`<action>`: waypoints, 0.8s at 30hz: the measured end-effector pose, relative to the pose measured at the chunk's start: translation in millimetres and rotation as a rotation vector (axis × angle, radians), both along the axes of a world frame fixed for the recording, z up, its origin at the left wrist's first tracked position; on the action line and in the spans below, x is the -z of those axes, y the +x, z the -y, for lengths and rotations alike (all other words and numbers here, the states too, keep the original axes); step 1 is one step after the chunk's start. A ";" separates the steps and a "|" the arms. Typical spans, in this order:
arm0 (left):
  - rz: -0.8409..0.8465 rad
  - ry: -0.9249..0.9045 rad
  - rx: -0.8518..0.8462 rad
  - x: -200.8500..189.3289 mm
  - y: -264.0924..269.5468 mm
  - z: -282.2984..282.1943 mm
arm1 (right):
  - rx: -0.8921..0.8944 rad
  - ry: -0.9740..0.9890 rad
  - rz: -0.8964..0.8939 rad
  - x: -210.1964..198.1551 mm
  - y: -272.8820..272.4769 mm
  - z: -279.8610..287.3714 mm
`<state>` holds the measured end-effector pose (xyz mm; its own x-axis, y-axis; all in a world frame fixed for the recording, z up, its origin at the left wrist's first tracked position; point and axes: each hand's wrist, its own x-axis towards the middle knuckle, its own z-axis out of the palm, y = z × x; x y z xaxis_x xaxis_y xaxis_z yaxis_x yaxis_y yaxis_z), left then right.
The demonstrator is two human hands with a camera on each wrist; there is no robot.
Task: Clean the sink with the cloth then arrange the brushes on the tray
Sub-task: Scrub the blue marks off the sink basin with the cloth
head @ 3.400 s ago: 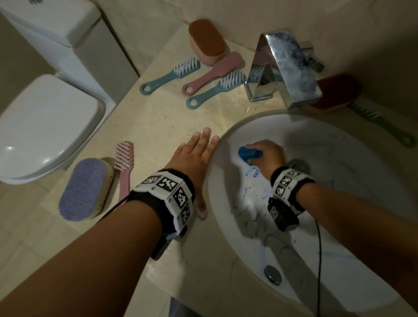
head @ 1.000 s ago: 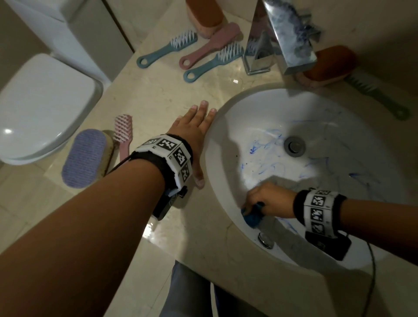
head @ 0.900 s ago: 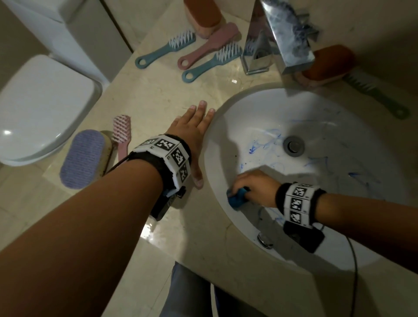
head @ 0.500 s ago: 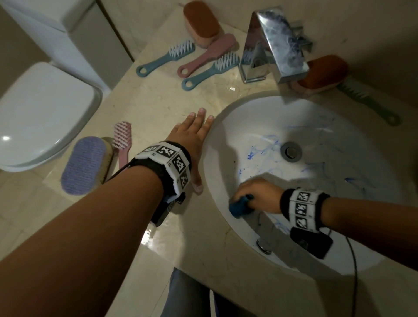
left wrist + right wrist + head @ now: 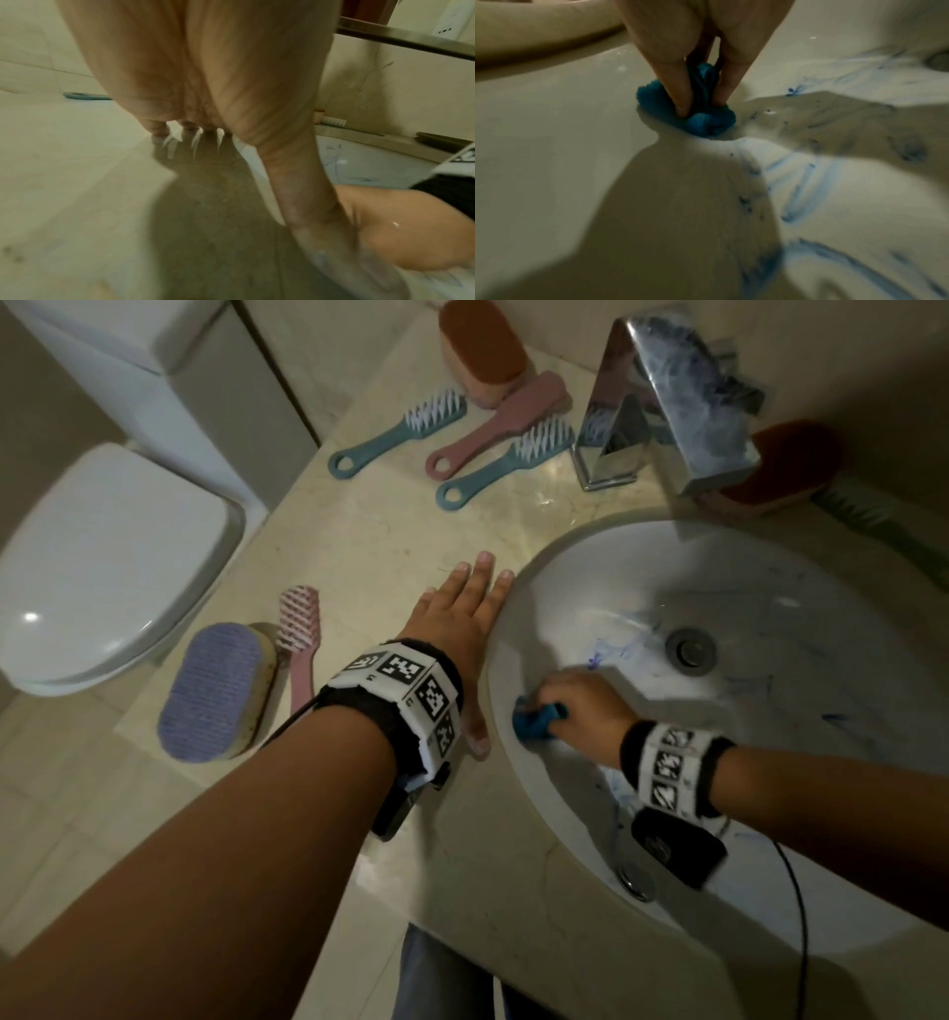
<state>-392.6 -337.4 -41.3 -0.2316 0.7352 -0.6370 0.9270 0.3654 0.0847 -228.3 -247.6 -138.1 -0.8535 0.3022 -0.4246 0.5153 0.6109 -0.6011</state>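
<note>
My right hand (image 5: 575, 706) grips a bunched blue cloth (image 5: 534, 721) and presses it on the left inner wall of the white sink (image 5: 801, 629). The right wrist view has the fingers pinching the cloth (image 5: 700, 119) against the basin, with blue smears (image 5: 805, 190) beside it. My left hand (image 5: 457, 629) lies flat, fingers straight, on the counter at the sink's left rim. Two blue brushes (image 5: 395, 436) (image 5: 506, 464) and a pink brush (image 5: 498, 426) lie left of the faucet. Another pink brush (image 5: 300, 634) lies beside a purple scrubber (image 5: 218, 690).
A chrome faucet (image 5: 667, 392) stands behind the sink, its drain (image 5: 690, 649) in the middle. An orange scrubber (image 5: 485, 349) sits at the back, a red one (image 5: 780, 464) and a green brush (image 5: 883, 521) to the faucet's right. A toilet (image 5: 102, 557) is at left.
My right hand has wiped the cloth from the basin's near wall up along its left side. The left hand has stayed flat on the counter.
</note>
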 end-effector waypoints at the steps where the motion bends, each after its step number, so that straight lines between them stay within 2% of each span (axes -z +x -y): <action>1: 0.002 -0.004 -0.003 -1.0 0.5 -0.4 | -0.056 -0.031 0.011 -0.3 6.4 2.1; 3: 0.011 -0.004 -0.013 -1.1 1.0 -0.4 | -0.061 -0.005 -0.033 1.7 -1.4 -7.9; 7: 0.013 0.003 -0.022 -2.2 2.4 0.4 | 0.212 0.148 -0.167 10.7 -39.6 -49.4; 9: 0.011 -0.001 -0.020 -2.7 2.5 0.3 | 0.116 0.143 -0.111 7.2 -33.6 -43.2; 12: 0.009 -0.013 -0.026 -4.9 3.4 -0.4 | -0.178 -0.032 0.015 -6.1 4.1 -11.6; 14: 0.006 -0.021 -0.032 -7.0 4.9 -0.6 | -0.287 -0.090 0.097 -11.7 22.6 -2.8; 17: 0.002 -0.025 -0.034 -6.7 5.0 -1.2 | -0.295 0.006 0.049 -6.2 5.4 -21.0; 21: -0.014 -0.018 -0.026 -3.7 4.2 -1.1 | -0.134 0.109 -0.078 5.0 -32.1 -38.8; 24: -0.018 -0.017 -0.014 -1.4 3.0 -1.2 | -0.319 0.029 0.009 -3.5 7.0 -19.0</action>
